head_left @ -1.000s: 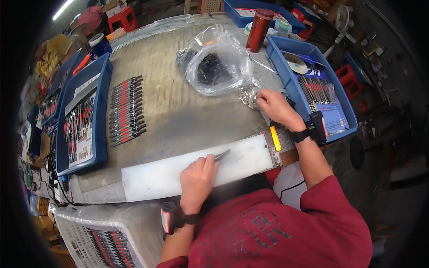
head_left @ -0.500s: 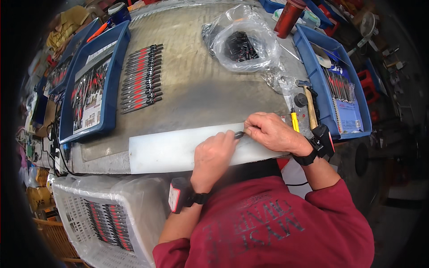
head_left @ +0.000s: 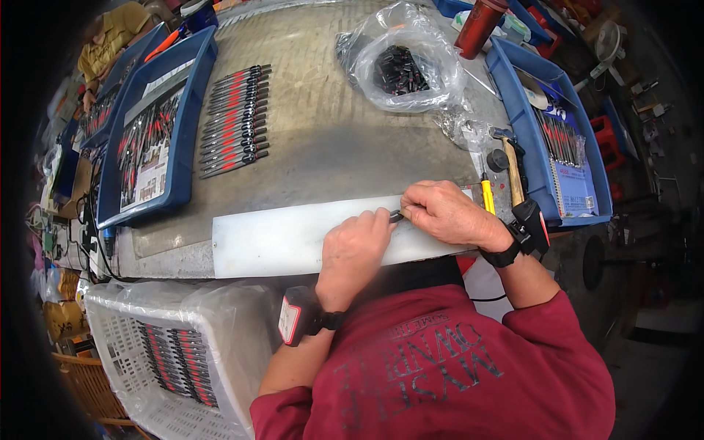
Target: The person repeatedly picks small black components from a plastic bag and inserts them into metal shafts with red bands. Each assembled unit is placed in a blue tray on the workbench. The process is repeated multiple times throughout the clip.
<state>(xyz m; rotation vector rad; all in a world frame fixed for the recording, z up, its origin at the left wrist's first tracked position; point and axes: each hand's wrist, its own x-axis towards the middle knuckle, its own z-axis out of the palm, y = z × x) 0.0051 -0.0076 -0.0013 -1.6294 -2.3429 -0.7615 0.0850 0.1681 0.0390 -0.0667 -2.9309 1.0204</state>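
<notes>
On the worktop [head_left: 312, 147], over a white board [head_left: 279, 246] near the frame's centre, a small dark part [head_left: 396, 216] is pinched by the left hand [head_left: 354, 246] — its end met by bunched right hand [head_left: 451, 215] fingertips, their contents hidden — and is best kept aligned, evenly steadied.

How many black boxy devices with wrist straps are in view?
2: one black boxy device on the wrist of the left hand, another on that of the right hand. Any on the yellow-clothed person at upper left may be hidden.
</notes>
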